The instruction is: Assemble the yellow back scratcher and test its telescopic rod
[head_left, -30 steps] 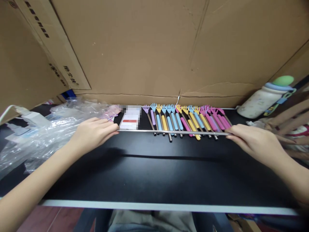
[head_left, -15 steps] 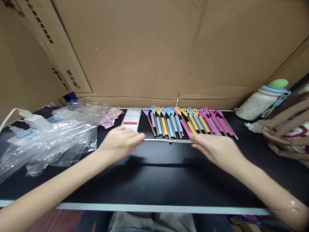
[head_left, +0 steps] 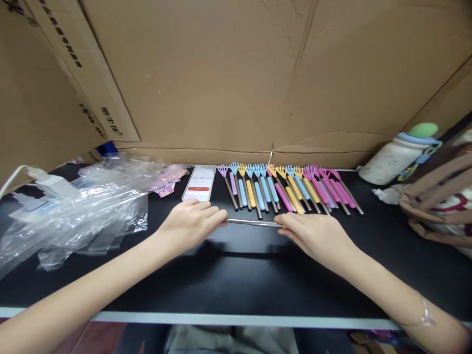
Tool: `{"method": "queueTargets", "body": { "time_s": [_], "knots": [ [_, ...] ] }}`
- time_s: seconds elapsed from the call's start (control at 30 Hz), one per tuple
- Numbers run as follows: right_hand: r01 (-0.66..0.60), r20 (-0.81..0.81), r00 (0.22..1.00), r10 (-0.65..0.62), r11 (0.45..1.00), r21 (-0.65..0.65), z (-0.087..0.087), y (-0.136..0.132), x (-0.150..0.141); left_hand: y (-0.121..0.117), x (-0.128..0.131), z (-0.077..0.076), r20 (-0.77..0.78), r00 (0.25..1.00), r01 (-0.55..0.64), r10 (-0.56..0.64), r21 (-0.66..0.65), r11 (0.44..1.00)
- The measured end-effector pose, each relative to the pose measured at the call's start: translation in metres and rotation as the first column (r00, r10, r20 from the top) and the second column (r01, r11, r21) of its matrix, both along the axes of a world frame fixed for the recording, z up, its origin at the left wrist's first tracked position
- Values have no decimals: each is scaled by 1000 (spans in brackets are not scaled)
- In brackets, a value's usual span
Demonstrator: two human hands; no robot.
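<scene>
My left hand point(head_left: 195, 221) and my right hand point(head_left: 313, 231) are both closed on a thin metal telescopic rod point(head_left: 252, 222), held level above the black table. Its two ends are hidden in my fingers; a speck of yellow shows at my right fingertips. Just beyond the rod, a row of back scratchers point(head_left: 261, 189) lies side by side on the table. They have small hand-shaped heads, metal rods and purple, blue, yellow or pink grips. Past my left hand lies a phone point(head_left: 199, 183) with a timer on its screen.
Crumpled clear plastic bags point(head_left: 99, 206) and a white charger point(head_left: 57, 187) with a cable are on the left. At the right a white bottle point(head_left: 394, 157) leans near a brown fabric bag point(head_left: 438, 211). Cardboard point(head_left: 221, 83) walls the back of the table point(head_left: 236, 290).
My hands have come closer together, so less of the rod shows between them. Both hands and the rod sit slightly lower in the view.
</scene>
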State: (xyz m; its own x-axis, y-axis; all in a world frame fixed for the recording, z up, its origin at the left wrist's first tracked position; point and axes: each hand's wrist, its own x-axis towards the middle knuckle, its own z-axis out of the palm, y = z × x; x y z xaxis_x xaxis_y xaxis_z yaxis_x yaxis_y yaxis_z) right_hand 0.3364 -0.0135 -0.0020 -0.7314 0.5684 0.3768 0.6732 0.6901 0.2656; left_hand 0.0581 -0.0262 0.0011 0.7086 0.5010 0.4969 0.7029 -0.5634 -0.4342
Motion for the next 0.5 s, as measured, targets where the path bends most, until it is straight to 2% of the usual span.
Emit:
{"method": "queueTargets", "body": {
  "time_s": [0.13, 0.27, 0.4, 0.5],
  "knots": [
    [-13, -51, 999, 11, 999, -48, 3, -2, 10, 4, -10, 3, -19, 1000, -23, 24, 69, 997],
    [-10, -89, 996, -6, 983, -186, 4, -5, 22, 12, -24, 3, 24, 999, -49, 47, 82, 995],
    [-123, -52, 992, 112, 947, -297, 0, -18, 18, 20, -29, 4, 33, 999, -31, 28, 75, 997],
    [-187, -19, 980, 197, 893, -409, -1, -34, 3, 28, -26, 7, 31, 1000, 1, -3, 60, 998]
  ]
}}
